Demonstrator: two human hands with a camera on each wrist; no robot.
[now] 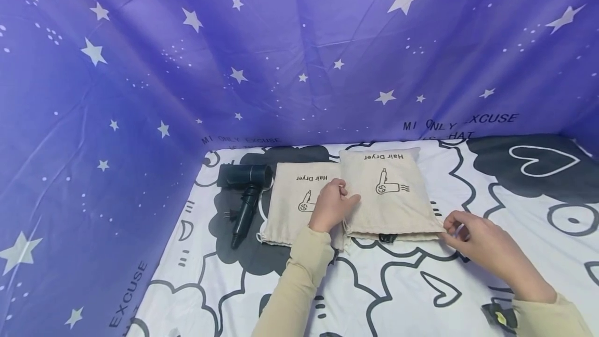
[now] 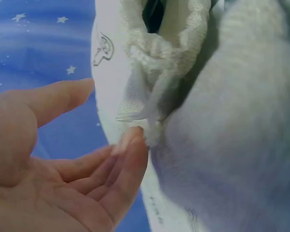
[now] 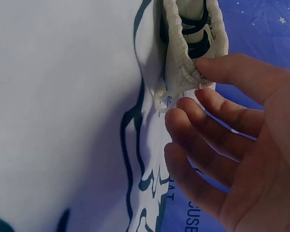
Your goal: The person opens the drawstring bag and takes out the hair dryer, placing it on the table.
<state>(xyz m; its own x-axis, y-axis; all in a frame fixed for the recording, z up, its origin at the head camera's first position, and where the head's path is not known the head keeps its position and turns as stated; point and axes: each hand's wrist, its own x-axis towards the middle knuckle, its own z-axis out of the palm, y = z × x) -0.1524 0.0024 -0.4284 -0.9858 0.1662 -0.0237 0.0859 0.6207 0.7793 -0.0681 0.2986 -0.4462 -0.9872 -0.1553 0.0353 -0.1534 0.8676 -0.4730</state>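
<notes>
A cream drawstring bag printed "Hair Dryer" lies flat with its mouth toward me. A black cord shows inside that mouth in the right wrist view. My right hand pinches the mouth's right corner between thumb and index finger, its other fingers loosely bent. At the bag's left side is my left hand, its thumb held apart and fingertips right at the corner with the drawstring. A second cream bag, with the same print, lies to the left, partly covered by my left hand and sleeve.
A dark hair dryer lies left of the bags, its handle pointing toward me. Beneath everything spreads a black-and-white patterned cloth. A purple star-printed curtain rises behind and at the left.
</notes>
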